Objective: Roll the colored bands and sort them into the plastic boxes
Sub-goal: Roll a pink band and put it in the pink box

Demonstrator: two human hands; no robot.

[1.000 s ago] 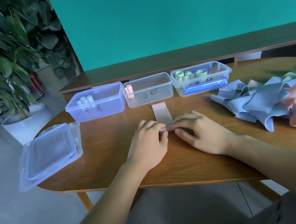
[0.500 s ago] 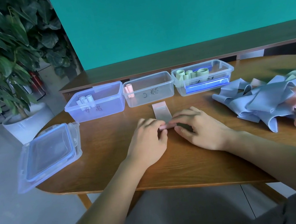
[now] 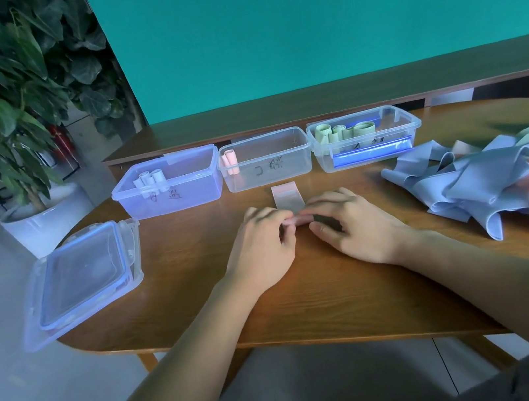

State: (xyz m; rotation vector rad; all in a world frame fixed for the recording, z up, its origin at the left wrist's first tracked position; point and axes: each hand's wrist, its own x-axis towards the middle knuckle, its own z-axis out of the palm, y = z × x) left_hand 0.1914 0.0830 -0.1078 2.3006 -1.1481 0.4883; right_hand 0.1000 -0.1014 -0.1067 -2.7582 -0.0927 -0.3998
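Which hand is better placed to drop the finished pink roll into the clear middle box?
Left, probably: the left hand sits nearer the clear middle plastic box's end holding the pink roll; both hands pinch the pink band.

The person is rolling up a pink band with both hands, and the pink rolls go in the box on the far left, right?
Not quite. Both hands, left hand and right hand, are rolling the pink band, but the head view shows the finished pink roll in the middle box. The left box holds pale bluish rolls.
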